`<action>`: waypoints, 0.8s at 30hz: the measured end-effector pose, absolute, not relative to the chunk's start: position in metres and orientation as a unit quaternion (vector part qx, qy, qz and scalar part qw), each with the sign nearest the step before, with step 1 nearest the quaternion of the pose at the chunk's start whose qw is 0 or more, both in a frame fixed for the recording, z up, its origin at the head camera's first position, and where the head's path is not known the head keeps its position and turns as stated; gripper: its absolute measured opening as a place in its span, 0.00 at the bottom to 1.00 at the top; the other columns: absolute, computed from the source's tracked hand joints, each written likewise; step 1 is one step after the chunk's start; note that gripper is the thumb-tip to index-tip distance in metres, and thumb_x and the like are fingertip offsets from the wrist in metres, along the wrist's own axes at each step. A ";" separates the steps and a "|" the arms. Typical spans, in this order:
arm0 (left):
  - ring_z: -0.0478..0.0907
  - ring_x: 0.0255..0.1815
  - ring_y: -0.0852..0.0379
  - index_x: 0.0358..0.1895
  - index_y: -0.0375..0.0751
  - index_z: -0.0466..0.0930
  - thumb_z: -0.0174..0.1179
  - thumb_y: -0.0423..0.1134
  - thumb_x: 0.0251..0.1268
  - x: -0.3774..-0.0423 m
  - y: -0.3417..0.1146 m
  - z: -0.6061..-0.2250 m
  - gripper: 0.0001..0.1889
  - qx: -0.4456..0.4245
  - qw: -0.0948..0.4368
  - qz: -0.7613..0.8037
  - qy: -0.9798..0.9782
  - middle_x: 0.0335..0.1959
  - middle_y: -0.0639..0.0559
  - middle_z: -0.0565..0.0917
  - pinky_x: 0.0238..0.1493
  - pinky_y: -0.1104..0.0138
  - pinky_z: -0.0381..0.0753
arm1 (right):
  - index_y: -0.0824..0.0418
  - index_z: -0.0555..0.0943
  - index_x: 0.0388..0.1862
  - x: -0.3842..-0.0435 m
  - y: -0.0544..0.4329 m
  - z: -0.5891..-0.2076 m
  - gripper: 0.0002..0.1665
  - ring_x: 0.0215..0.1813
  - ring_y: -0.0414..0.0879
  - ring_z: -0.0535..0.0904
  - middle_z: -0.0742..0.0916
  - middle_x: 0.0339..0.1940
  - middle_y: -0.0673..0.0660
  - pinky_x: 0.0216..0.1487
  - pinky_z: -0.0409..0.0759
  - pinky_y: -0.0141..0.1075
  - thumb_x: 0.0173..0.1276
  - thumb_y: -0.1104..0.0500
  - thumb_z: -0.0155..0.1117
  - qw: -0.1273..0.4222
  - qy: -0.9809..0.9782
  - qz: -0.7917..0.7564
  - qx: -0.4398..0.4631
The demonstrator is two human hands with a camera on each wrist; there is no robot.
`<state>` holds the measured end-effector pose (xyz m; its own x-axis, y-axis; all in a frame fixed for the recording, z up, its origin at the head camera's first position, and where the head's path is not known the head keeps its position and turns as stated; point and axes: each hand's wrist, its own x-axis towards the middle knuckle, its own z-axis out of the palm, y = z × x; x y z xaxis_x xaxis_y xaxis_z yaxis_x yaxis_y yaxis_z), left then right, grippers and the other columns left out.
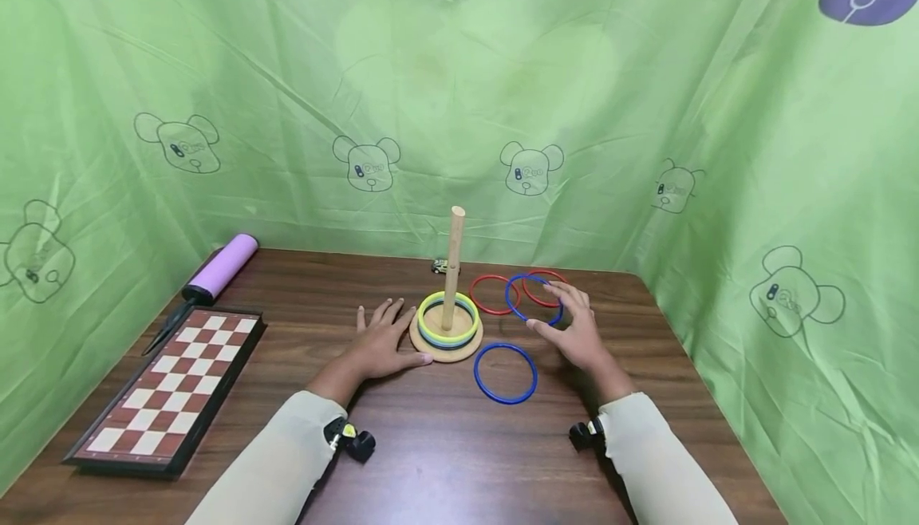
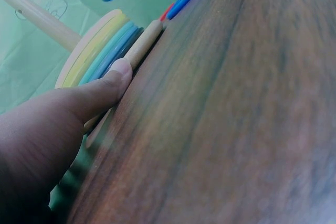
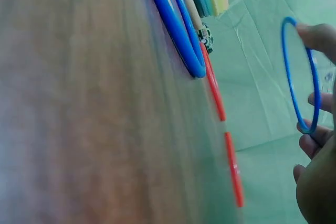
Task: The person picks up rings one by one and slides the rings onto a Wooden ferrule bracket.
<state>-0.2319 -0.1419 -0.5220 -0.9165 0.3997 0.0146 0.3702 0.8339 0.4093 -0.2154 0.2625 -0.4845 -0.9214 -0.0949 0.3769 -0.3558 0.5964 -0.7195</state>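
Note:
My right hand (image 1: 577,337) pinches a blue ring (image 3: 287,77) between thumb and fingers, raised off the table in the right wrist view. Beside the wooden peg stand, my left hand (image 1: 376,349) lies with fingers spread. Its thumb (image 2: 122,69) touches the edge of the round base (image 1: 448,357). Around the upright peg (image 1: 453,270) several rings are stacked, a yellow ring (image 1: 475,322) above bluish and dark ones. Another blue ring (image 1: 506,401) lies flat on the table between the hands, right of the stand.
Two red rings lie behind the held ring, a left one (image 1: 491,277) and a right one (image 1: 547,273). A small toy car (image 1: 439,266) stands behind the peg. On the left are a checkered board (image 1: 172,381) and a purple cylinder (image 1: 224,266). Green cloth (image 1: 459,94) surrounds the table.

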 end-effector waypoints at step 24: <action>0.44 0.93 0.32 0.89 0.47 0.59 0.63 0.81 0.63 -0.233 -0.142 -0.524 0.60 0.204 0.032 0.208 0.956 0.91 0.35 0.55 0.82 0.21 0.30 | 0.56 0.80 0.77 -0.235 0.226 -0.401 0.45 0.80 0.60 0.64 0.76 0.80 0.60 0.73 0.57 0.68 0.62 0.48 0.84 0.221 -0.880 0.386 0.165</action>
<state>-0.2328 -0.1420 -0.5240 -0.9150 0.4029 0.0228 0.3759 0.8304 0.4113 -0.2345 0.2263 -0.4007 -0.8475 -0.1197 0.5171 -0.4616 0.6473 -0.6066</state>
